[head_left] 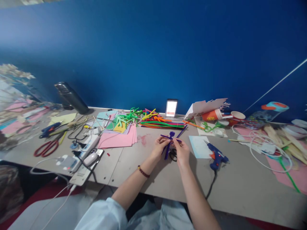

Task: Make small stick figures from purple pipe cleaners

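Both my hands meet over the grey table (pixel 134 166) and hold a small purple pipe-cleaner figure (pixel 170 140). My left hand (pixel 160 147) is closed on the figure's left side, with a dark red bead bracelet (pixel 143 172) on its wrist. My right hand (pixel 181 150) pinches the figure's right arm. The figure has a looped head at the top and a stem hanging down between my hands. A black pair of scissors (pixel 173 155) lies on the table just below my right hand.
A blue glue gun (pixel 217 156) lies right of my hands on its cord. Coloured pipe cleaners (pixel 158 122) and pink paper sheets (pixel 118 139) lie behind. Red scissors (pixel 46 148), a power strip (pixel 83 151), a dark flask (pixel 72 97), paper cups (pixel 224 115) and white cable (pixel 266 150) crowd the sides.
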Tool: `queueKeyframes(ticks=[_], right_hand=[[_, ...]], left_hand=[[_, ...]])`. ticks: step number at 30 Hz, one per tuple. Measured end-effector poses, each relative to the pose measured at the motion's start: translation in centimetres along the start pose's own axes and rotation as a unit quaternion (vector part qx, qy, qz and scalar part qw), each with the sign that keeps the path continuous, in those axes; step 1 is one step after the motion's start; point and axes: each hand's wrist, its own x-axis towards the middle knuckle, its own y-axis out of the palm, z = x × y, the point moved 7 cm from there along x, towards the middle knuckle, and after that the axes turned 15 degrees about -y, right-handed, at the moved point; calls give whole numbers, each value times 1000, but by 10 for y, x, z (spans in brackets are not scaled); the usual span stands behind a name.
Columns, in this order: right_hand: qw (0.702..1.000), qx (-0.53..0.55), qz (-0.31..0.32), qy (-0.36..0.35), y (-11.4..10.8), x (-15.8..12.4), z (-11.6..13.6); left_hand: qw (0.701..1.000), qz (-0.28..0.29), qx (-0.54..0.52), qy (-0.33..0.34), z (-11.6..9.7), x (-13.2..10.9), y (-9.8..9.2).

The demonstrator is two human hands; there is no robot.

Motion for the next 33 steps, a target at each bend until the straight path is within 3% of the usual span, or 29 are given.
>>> queueKeyframes(ticks=[8, 18, 33], right_hand=[[999, 2, 28, -31, 6, -2, 9], [997, 56, 47, 33, 13, -7, -9], [996, 76, 6, 46, 10, -7, -12]], left_hand=[[999, -32, -18, 22, -3, -1, -5], [992, -67, 45, 97, -15, -7, -6], [994, -66, 25, 80, -14, -12, -1]])
